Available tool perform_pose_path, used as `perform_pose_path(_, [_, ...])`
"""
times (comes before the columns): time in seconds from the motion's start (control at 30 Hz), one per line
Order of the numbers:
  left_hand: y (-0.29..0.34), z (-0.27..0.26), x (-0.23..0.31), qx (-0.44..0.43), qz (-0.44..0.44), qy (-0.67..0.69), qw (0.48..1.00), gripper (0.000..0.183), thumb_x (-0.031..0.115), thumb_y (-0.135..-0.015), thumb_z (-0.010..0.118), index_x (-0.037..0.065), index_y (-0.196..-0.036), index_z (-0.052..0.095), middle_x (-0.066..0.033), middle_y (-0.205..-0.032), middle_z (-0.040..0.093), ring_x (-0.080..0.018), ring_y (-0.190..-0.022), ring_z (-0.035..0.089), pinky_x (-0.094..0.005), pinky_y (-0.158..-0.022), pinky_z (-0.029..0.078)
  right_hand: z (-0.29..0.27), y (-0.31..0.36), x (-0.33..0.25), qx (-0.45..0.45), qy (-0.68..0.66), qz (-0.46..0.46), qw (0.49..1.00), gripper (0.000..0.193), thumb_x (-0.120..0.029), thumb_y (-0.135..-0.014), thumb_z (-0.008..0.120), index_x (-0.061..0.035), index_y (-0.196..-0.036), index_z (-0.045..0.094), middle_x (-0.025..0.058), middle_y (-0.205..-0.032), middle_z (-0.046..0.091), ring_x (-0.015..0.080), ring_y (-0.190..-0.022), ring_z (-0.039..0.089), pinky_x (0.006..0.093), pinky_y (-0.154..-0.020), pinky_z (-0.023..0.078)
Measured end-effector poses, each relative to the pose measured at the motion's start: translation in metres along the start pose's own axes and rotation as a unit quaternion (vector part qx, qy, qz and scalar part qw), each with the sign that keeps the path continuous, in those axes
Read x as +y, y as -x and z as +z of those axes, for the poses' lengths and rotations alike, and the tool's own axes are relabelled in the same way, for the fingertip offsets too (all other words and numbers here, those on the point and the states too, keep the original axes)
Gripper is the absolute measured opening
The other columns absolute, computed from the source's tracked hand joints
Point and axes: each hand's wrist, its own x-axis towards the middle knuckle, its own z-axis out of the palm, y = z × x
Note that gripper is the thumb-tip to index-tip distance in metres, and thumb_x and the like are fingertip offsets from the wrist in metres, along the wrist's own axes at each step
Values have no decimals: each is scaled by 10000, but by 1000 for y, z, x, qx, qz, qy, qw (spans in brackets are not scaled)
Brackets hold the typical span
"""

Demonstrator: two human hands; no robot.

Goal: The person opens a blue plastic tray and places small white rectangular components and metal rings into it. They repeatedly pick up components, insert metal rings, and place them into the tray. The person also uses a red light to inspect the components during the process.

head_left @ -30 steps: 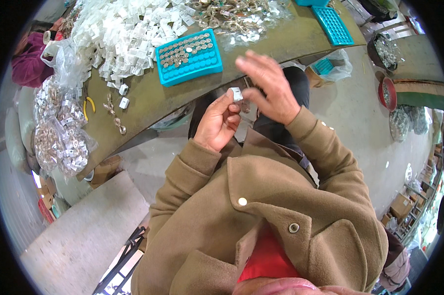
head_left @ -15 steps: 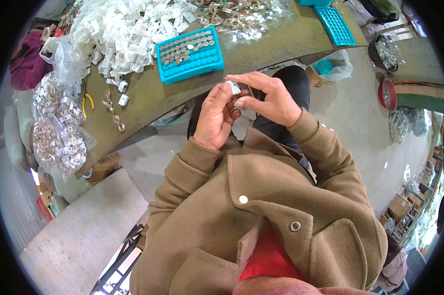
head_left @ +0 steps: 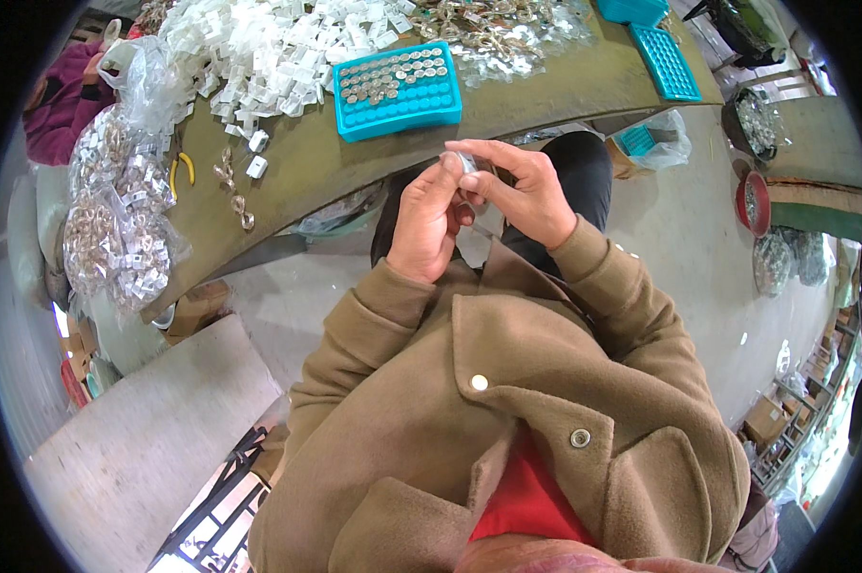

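Just beyond the table's front edge, above my lap, both hands are together on one small white piece (head_left: 467, 163), which looks like a folded jewelry card. My left hand (head_left: 425, 220) pinches it between thumb and fingers. From the other side my right hand (head_left: 531, 194) closes thumb and forefinger on it. Fingers cover much of the piece, so its details cannot be made out. Past my hands stands a blue tray (head_left: 398, 119) with rows of round silvery pieces and some bare round spots in its front rows.
A big heap of white cards (head_left: 278, 57) covers the table's far left, beside bagged chains and cards (head_left: 116, 229). Yellow-handled pliers (head_left: 183, 172), a loose chain (head_left: 231, 186) and two white cards (head_left: 256, 167) lie nearer. Another blue tray (head_left: 665, 62) lies far right.
The view has shifted, so the table and tray appear farther right and higher. My right thumb and fingers have closed in on the white piece, which is now more covered.
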Motion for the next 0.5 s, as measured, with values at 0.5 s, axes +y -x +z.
perform_pose_path(0.5, [6,10,-5,20,49,101,993,337,419,-1003,523,95,-1001,612,31,-870,564,-69,-743,476,-230,-639,412,21,-6,-2,66,-238,75,966,279,-237,-1004,562,10,-1054,681,-36,-738,592,20,-617,502,179,-550,444])
